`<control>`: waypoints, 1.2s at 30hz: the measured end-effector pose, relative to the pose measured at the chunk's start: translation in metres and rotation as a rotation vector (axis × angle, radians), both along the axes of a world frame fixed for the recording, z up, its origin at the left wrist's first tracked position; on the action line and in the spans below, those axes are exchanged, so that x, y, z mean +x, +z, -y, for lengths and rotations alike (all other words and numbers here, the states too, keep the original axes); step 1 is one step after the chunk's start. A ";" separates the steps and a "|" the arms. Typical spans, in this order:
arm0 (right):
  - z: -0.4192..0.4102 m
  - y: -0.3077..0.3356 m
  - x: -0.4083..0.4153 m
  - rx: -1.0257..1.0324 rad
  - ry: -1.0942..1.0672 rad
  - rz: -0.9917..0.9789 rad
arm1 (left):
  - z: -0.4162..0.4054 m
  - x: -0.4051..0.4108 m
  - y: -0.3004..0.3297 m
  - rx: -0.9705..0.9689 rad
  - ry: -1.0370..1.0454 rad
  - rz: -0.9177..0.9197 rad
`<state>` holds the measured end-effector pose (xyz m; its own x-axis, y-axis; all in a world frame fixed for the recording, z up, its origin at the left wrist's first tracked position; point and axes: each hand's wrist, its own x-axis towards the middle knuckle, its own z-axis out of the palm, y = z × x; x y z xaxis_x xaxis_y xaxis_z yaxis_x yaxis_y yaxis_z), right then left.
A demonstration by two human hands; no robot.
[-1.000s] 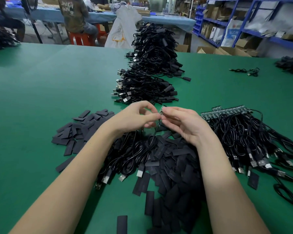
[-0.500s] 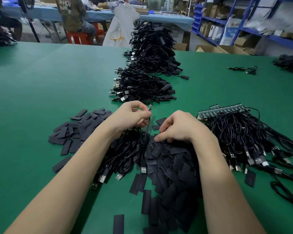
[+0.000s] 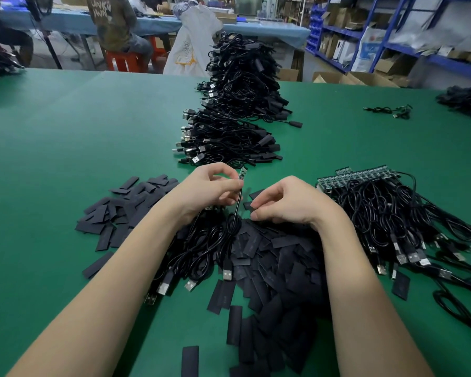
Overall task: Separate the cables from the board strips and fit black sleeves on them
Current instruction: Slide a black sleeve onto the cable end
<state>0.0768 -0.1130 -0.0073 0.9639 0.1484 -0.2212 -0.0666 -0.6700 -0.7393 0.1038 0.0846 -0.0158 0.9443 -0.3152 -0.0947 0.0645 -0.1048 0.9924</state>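
Cable [image 3: 237,205] with small green board end [image 3: 242,174] held upright above the table [image 3: 65,159], pinched between thumb and curled fingers of left hand [image 3: 210,189]. Right hand [image 3: 286,201] just beside it, fingers curled down, fingertips pinching a black sleeve [image 3: 247,205] at the top of the sleeve heap [image 3: 278,262]. Board strips [image 3: 356,176] with attached cables lie to the right; finished cable pile [image 3: 237,104] beyond.

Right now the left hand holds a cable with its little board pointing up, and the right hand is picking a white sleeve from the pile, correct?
Not quite: the sleeve is black, not white, as the head view shows. The rest holds: the left hand holds the cable with its board up, and the right hand picks from the pile.
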 end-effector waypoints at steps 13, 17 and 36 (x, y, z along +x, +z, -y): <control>0.011 -0.002 -0.001 0.204 -0.079 0.164 | 0.000 0.000 0.001 -0.113 -0.033 -0.064; 0.012 -0.002 -0.002 0.207 -0.078 0.168 | 0.000 0.001 0.001 -0.115 -0.043 -0.064; 0.009 0.005 -0.003 -0.212 0.063 0.096 | -0.001 0.001 0.000 -0.111 -0.044 -0.051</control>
